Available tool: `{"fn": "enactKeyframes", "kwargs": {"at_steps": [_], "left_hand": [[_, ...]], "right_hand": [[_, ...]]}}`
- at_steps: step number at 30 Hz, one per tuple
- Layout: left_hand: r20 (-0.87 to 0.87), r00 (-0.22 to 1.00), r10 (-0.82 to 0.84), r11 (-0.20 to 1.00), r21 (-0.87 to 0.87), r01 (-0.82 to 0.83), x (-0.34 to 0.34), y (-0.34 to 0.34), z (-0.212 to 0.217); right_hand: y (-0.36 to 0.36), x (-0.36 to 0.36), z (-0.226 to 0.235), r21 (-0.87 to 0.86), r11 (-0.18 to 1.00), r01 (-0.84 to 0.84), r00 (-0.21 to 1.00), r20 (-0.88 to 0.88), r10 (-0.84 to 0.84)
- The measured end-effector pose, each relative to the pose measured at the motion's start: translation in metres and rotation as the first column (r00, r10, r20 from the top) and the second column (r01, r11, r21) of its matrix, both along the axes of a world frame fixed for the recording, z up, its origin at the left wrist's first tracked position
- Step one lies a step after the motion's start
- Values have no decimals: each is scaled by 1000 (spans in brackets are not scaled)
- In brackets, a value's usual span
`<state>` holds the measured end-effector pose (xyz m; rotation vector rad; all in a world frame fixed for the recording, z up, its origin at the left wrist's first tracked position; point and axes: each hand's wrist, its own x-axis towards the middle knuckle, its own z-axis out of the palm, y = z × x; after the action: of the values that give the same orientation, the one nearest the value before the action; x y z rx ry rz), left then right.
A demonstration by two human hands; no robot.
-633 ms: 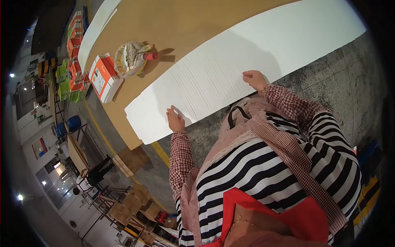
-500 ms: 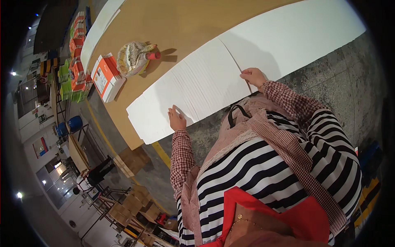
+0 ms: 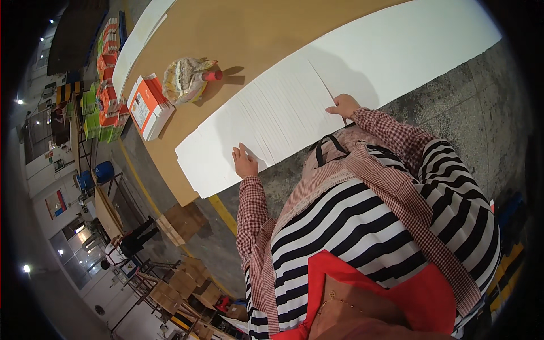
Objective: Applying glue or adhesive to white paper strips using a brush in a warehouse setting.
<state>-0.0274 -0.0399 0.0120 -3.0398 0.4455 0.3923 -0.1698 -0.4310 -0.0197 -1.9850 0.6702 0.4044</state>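
Many overlapping white sheets (image 3: pixel 283 105) lie fanned along the near edge of the table, their edges forming close parallel lines. My right hand (image 3: pixel 344 106) is closed at the right-hand edge of the fanned row, thumb and fingers pinching the border of a sheet. On the left part of the row rests my left hand (image 3: pixel 245 161), its fingers stretched out and a little apart, touching the white surface. A plain white sheet (image 3: pixel 419 51) extends to the right beyond my right hand.
On the brown table (image 3: pixel 238 34) stand a crumpled clear plastic bag (image 3: pixel 184 82) with a red cylindrical piece (image 3: pixel 212 75) and an orange-and-white stack of packets (image 3: pixel 148 106). Colourful stacks (image 3: pixel 107 73), cartons (image 3: pixel 181 283) and a person (image 3: pixel 122 249) are farther left.
My right hand has shifted slightly left along with the edge of the sheets, and the fanned lines sit closer together. My left hand has stayed nearly in place.
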Motion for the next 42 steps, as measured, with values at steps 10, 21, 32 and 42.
{"fn": "enactKeyframes", "kwargs": {"at_steps": [10, 21, 32, 42], "left_hand": [[22, 999, -48, 999, -17, 48, -1, 3, -2], [0, 998, -63, 998, 15, 63, -3, 3, -4], [-33, 994, -106, 993, 41, 107, 0, 8, 2], [307, 937, -165, 896, -351, 273, 42, -16, 18]], "right_hand": [[-2, -2, -1, 57, 998, -3, 997, -71, 7], [-2, -44, 35, -117, 993, 21, 1000, -13, -23], [12, -85, 12, 97, 904, -417, 902, 162, 400], [-5, -117, 3, 391, 889, -240, 967, 12, 256]]}}
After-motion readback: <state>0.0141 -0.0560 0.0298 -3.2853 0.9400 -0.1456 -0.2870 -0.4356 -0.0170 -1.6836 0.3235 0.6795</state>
